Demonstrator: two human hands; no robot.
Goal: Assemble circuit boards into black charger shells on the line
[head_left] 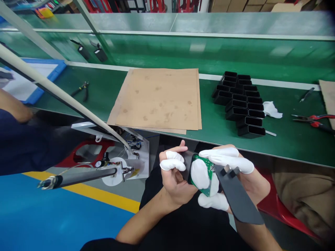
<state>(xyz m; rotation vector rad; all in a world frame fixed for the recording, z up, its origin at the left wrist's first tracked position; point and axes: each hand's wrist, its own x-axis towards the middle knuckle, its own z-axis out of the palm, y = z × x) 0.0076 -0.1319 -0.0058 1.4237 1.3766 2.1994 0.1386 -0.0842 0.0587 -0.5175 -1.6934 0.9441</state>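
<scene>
Over my lap, my left hand (pixel 172 177) is closed around a black rectangular housing (pixel 187 161), white covers on some of its fingers. A green circuit board (pixel 206 191) sits at the housing's open end; how far it reaches inside is hidden. On the board lies a white oval pad (pixel 200 173). My right hand (pixel 246 176), also with white finger covers, grips the board from its right side. A flat black paddle-shaped piece (pixel 239 198) with small prongs extends from the board's right end, in front of my right palm.
Several empty black housings (pixel 237 104) stand grouped on the green bench beside a crumpled white scrap (pixel 272 109). Cardboard sheets (pixel 162 99) cover the middle. Red-handled pliers (pixel 312 119) lie right, cutters (pixel 83 91) left. A pole (pixel 65 101) crosses left, near another person's arm (pixel 14 106).
</scene>
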